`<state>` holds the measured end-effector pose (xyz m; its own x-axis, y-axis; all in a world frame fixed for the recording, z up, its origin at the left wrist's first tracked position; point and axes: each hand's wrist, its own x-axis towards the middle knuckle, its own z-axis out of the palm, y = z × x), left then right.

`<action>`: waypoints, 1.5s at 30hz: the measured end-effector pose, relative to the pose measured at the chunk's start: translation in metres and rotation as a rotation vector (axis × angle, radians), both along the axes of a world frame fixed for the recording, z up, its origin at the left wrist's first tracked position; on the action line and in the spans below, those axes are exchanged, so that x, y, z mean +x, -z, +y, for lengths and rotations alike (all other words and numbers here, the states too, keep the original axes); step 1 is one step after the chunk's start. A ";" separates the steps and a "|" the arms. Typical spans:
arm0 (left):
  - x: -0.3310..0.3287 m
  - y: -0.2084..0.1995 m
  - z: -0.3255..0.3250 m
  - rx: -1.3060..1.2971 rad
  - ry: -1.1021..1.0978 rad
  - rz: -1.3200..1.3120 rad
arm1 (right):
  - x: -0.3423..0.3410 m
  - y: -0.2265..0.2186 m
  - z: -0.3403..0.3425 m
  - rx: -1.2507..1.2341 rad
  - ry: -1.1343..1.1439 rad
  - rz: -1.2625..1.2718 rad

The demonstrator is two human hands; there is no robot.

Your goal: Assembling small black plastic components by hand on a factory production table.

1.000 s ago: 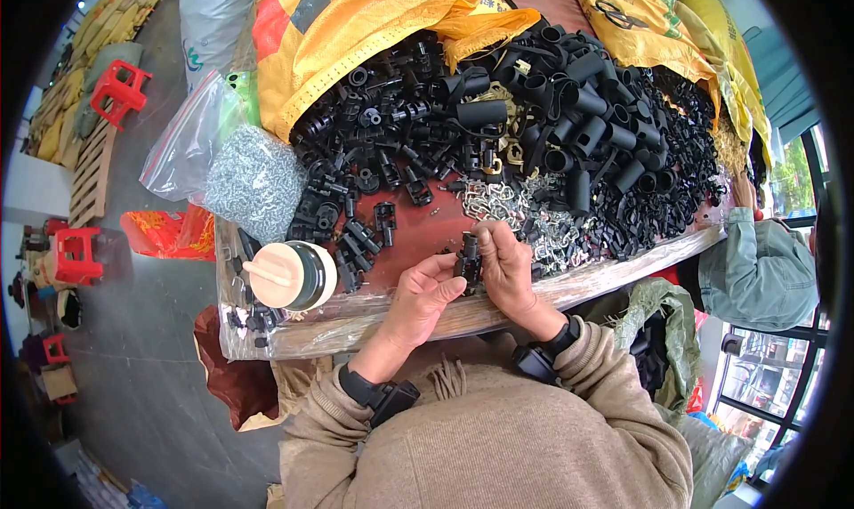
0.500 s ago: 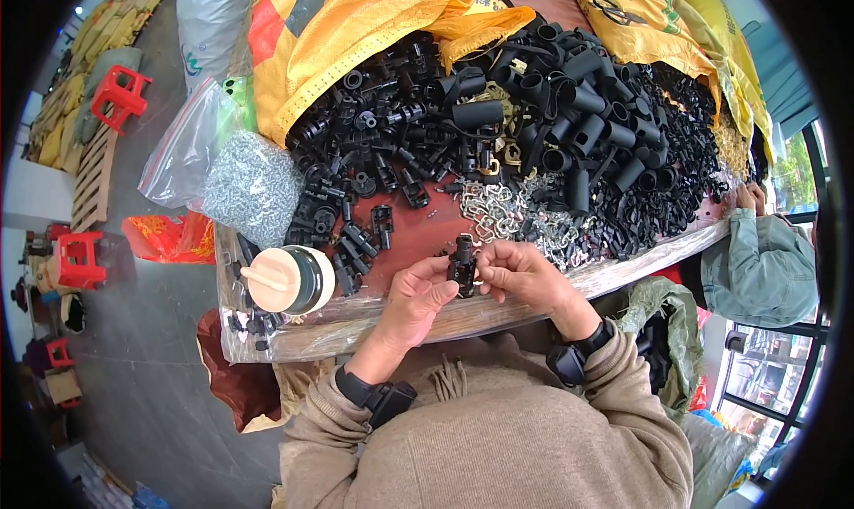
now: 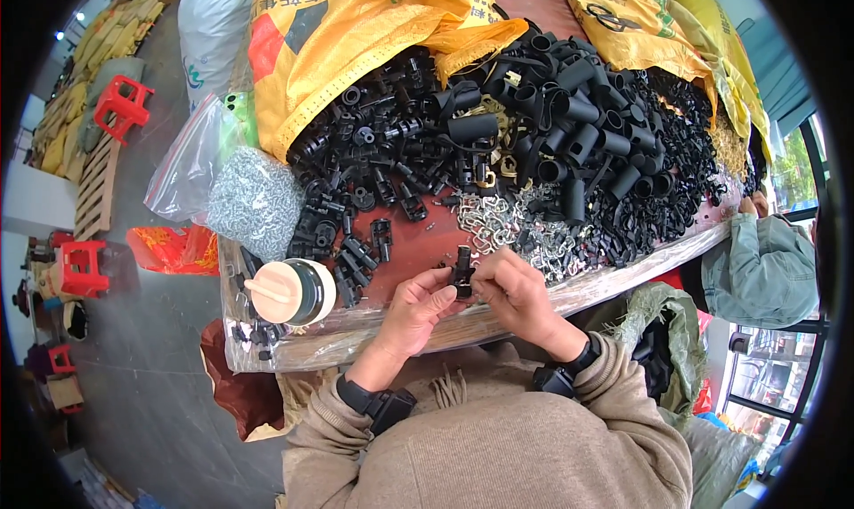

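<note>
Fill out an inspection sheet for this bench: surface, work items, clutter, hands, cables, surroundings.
Surface: red tabletop, clear wrapping along its near edge.
Work items: one black part held upright; loose black fittings, black tubes and silver metal links heaped beyond the hands.
Clutter: lidded cup at the near left; clear bag of small silvery pieces behind it; scissors on a yellow sack.
Hands: left hand grips the part; right hand is at its right side, its exact grip hidden.
Cables: nothing seen.
Surroundings: red stools on the left; a co-worker's sleeve at the right.
</note>
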<state>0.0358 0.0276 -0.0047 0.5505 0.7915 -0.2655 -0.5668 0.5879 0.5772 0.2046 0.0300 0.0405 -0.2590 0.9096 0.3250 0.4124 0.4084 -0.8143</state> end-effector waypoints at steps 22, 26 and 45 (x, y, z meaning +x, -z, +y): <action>-0.005 0.003 0.006 -0.034 0.067 0.081 | 0.003 0.018 -0.001 -0.438 0.014 0.039; -0.022 -0.008 -0.002 0.287 0.082 0.545 | 0.028 0.016 0.001 -0.383 -0.056 -0.123; 0.060 -0.002 0.031 0.376 0.101 0.396 | 0.077 0.035 0.011 0.088 0.129 -0.560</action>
